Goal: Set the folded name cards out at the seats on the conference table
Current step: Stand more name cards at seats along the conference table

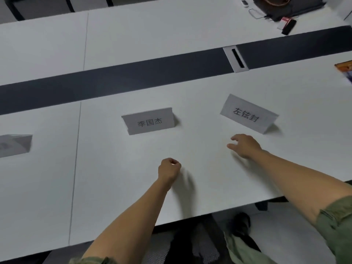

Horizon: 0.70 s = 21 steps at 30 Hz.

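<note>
Three folded white name cards stand on the white conference table (118, 187). The middle card (149, 121) faces me squarely. The right card (247, 114) stands turned at an angle. A third card (15, 145) is cut off at the left edge. My left hand (169, 170) hovers over the table below the middle card, fingers curled into a fist with nothing in it. My right hand (244, 145) sits just below the right card, fingers apart and empty, not touching the card.
A dark strip (133, 79) runs along the table's middle, with a cable slot (236, 59) in it. A dark bag (285, 6), a cable and small items lie at the far right. A colourful booklet (345, 70) pokes in at the right edge. A chair sits under the near edge.
</note>
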Tool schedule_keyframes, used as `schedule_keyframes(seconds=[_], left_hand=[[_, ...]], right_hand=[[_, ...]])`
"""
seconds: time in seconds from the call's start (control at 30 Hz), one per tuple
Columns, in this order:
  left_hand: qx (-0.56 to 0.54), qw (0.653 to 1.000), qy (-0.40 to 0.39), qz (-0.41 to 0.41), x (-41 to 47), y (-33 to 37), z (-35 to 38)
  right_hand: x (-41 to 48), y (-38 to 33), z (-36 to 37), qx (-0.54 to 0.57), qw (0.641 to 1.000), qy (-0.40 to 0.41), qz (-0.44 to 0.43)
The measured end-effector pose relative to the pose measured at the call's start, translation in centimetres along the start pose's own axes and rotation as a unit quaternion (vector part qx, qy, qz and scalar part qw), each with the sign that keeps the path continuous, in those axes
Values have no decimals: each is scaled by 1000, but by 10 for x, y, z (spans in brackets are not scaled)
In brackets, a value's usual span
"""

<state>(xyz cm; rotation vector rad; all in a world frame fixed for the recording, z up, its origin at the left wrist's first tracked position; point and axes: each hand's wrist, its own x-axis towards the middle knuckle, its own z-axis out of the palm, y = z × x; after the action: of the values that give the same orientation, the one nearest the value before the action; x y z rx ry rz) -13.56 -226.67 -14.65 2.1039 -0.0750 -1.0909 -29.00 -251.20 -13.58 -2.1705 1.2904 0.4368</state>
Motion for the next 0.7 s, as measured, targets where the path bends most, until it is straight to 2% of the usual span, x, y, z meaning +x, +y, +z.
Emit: schedule_keyframes(seconds=[0.27,0.5,0.7], left_hand=[[76,997,-3,23,-31,58,120],[113,993,21,1,-48,91,228],[185,982,25,29,-65,117,267]], right_hand=[[0,105,-76,60,994,87,-28],[26,187,-133,82,991,84,-62],[51,194,-162,140,987,45,-61]])
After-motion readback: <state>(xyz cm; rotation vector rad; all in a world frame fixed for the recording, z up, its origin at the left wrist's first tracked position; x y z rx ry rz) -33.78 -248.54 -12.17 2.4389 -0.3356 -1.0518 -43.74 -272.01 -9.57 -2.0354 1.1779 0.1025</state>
